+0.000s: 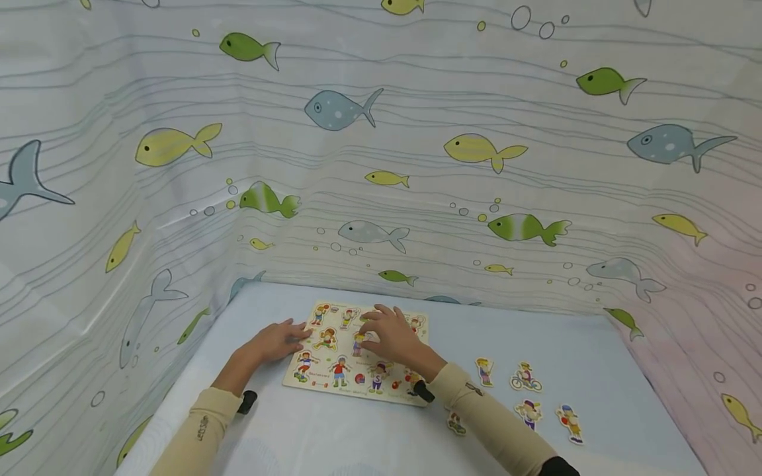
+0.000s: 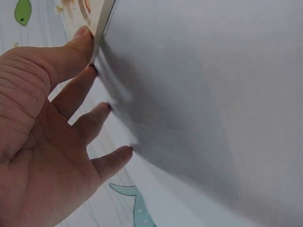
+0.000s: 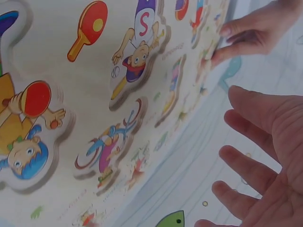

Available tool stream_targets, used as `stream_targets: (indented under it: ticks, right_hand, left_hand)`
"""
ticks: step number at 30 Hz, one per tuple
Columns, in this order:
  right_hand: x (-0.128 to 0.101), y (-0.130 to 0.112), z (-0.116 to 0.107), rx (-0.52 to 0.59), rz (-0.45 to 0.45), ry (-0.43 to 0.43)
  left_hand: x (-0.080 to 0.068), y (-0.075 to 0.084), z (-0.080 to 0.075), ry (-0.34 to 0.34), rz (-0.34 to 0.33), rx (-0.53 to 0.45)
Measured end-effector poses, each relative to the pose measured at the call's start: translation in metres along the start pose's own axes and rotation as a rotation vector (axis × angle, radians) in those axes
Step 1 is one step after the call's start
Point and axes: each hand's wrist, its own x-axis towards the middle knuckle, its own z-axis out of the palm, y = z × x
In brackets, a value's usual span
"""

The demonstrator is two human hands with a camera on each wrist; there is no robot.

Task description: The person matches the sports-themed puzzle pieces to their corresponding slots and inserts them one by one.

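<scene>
A cream puzzle board (image 1: 292, 379) with pictures of children playing sports lies on the table. My left hand (image 1: 276, 340) is at its left edge, fingers spread. In the left wrist view the thumb (image 2: 78, 42) touches the board's edge, while the other fingers reach down beside it. Over the board's right half hovers my right hand (image 1: 393, 337), fingers loosely bent and holding nothing. Beneath it, the right wrist view shows a table-tennis player piece (image 3: 28, 158) and a cyclist picture (image 3: 111, 146) on the board. The hand covers part of the board's upper right in the head view.
Right of the board lie loose figure pieces: one in a yellow hat (image 1: 485, 371), a cyclist (image 1: 526, 377), a baseball player (image 1: 528, 413) and a basketball player (image 1: 570, 423). Another piece (image 1: 456, 424) is partly hidden by the right sleeve. A fish-patterned curtain (image 1: 428, 211) surrounds the table.
</scene>
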Motion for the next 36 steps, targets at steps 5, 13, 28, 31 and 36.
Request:
stream_targets:
  ticks: [5,13,28,31,36]
  right_hand:
    - [-0.01,0.003,-0.01,-0.005,-0.028,0.007]
    - [-0.027,0.014,-0.021,0.008,-0.029,0.0]
    - [-0.062,0.048,-0.038,0.104,0.024,0.051]
    - [-0.069,0.053,-0.041,0.106,0.034,0.043]
    - [-0.083,0.063,-0.045,0.071,0.06,0.02]
  left_hand:
    - [0.002,-0.003,0.001,-0.007,0.0,0.01]
    - [0.001,-0.001,0.001,-0.005,-0.004,0.009]
    - [0.001,0.001,0.0,-0.009,-0.022,0.001]
    - [0.002,0.0,0.002,-0.012,-0.019,0.012]
    - [0.002,-0.001,0.0,-0.006,0.002,0.02]
